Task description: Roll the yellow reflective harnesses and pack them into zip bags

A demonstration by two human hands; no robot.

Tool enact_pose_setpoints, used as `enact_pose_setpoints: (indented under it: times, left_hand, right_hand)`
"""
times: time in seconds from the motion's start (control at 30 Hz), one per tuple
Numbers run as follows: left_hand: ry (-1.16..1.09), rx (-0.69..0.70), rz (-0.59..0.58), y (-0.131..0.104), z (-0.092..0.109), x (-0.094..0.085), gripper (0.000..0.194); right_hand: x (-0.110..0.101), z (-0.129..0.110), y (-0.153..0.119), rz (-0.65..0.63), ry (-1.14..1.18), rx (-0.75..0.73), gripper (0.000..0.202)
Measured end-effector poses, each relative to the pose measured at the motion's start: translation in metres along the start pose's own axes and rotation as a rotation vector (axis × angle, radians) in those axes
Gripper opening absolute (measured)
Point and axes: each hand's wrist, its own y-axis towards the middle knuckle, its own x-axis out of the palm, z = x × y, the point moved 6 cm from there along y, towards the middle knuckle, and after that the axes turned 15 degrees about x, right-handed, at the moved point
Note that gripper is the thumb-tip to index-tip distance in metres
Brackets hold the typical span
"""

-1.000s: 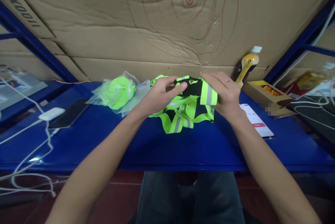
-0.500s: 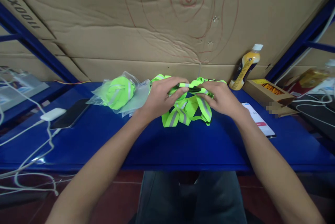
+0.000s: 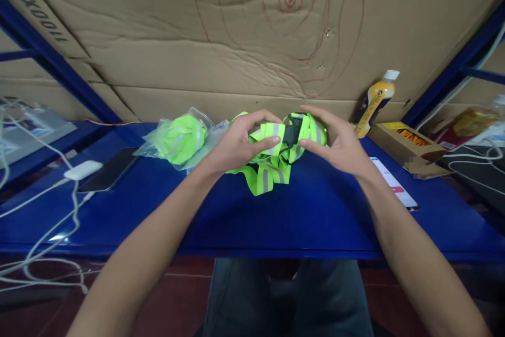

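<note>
Between my hands is a bundle of neon-green reflective strap (image 3: 268,175) with grey stripes and a black buckle (image 3: 292,131). My left hand (image 3: 246,140) grips its left part, thumb on top of the folded strap. My right hand (image 3: 331,137) curves around the right part, thumb near the buckle and fingers behind. Loose loops hang down onto the blue table (image 3: 284,226). To the left, a second rolled green strap (image 3: 183,139) lies in a clear plastic bag (image 3: 152,142).
A dark phone (image 3: 110,170), white adapter (image 3: 83,170) and cables lie left. On the right are a lit phone (image 3: 396,184), a yellow drink bottle (image 3: 374,103) and an open cardboard box (image 3: 410,142). A cardboard wall (image 3: 197,69) stands behind.
The strap between my hands has been turned and gathered, so the black buckle now faces up. The hanging loops on the right have been drawn up, and my right hand's fingers have spread around the bundle.
</note>
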Motion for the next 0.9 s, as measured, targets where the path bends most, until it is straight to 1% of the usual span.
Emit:
enact_pose_setpoints:
  times: [0.07,0.17,0.2,0.3,0.4,0.47,0.5,0.57,0.67,0.7,0.73,0.77,0.83,0.9]
  left_hand:
    - [0.081,0.067,-0.043,0.0,0.005,0.0,0.033]
    - [0.231,0.136,-0.092,0.0,0.012,0.003,0.025]
    - [0.277,0.155,-0.1,0.0,0.014,0.006,0.023]
    - [0.383,0.234,-0.125,-0.003,0.017,0.019,0.022]
    - [0.485,0.366,-0.212,-0.009,0.018,0.042,0.031]
    - [0.528,0.435,-0.22,-0.013,0.019,0.051,0.036]
    - [0.536,0.452,-0.201,-0.014,0.02,0.052,0.036]
    - [0.536,0.437,-0.134,-0.012,0.021,0.045,0.034]
    - [0.549,0.306,-0.075,-0.005,0.02,0.023,0.045]
    - [0.561,0.253,-0.086,-0.003,0.019,0.016,0.047]
    - [0.572,0.207,-0.118,-0.001,0.018,0.011,0.044]
    - [0.581,0.182,-0.157,0.0,0.018,0.008,0.037]
    - [0.597,0.184,-0.222,0.0,0.018,0.008,0.025]
    - [0.594,0.248,-0.25,-0.004,0.019,0.014,0.022]
  right_hand:
    - [-0.001,0.006,0.002,-0.11,0.083,0.071,0.061]
    - [0.007,0.011,0.0,-0.27,0.095,0.117,0.052]
    - [0.01,0.011,-0.001,-0.295,0.097,0.119,0.049]
    - [0.016,0.007,-0.004,-0.304,0.088,0.096,0.044]
    - [0.019,0.002,-0.008,-0.364,-0.011,0.089,0.044]
    - [0.019,0.0,-0.009,-0.391,-0.098,0.104,0.044]
    - [0.018,0.0,-0.009,-0.381,-0.131,0.111,0.044]
    - [0.015,-0.002,-0.008,-0.33,-0.158,0.121,0.043]
    - [0.01,-0.004,-0.004,-0.22,-0.095,0.128,0.04]
    - [0.009,-0.003,-0.003,-0.192,-0.064,0.133,0.041]
    - [0.008,-0.003,-0.003,-0.174,-0.039,0.137,0.042]
    - [0.009,-0.002,-0.002,-0.17,-0.023,0.137,0.043]
    - [0.012,-0.001,-0.002,-0.19,-0.015,0.123,0.042]
    - [0.016,0.0,-0.004,-0.238,-0.019,0.101,0.04]
